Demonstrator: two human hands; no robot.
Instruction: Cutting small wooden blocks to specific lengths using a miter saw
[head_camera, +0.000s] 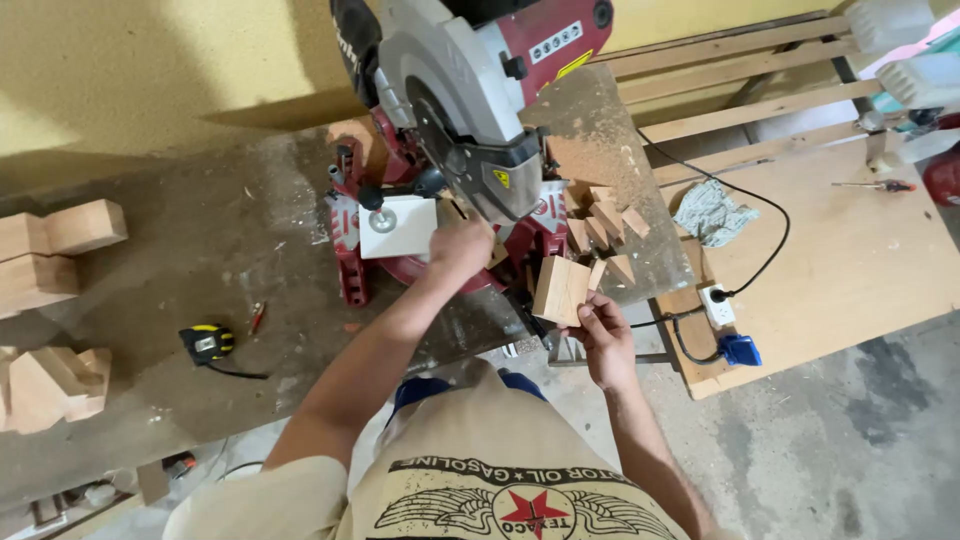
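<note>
At frame centre the right hand (602, 338) pinches a squarish block of pale, smooth-sawn wood (560, 290) between thumb and fingers, held just below the red mitre saw (470, 120). The left hand (460, 245) reaches onto the saw's base under the grey blade guard; whether its fingers close on anything cannot be told. Small wedge-shaped offcuts (605, 225) lie heaped right of the blade amid fine sawdust. A yellow-and-black tape measure (207, 342) sits on the rough grey bench at lower left. Chunky wood blocks (55, 245) rest at the left edge.
</note>
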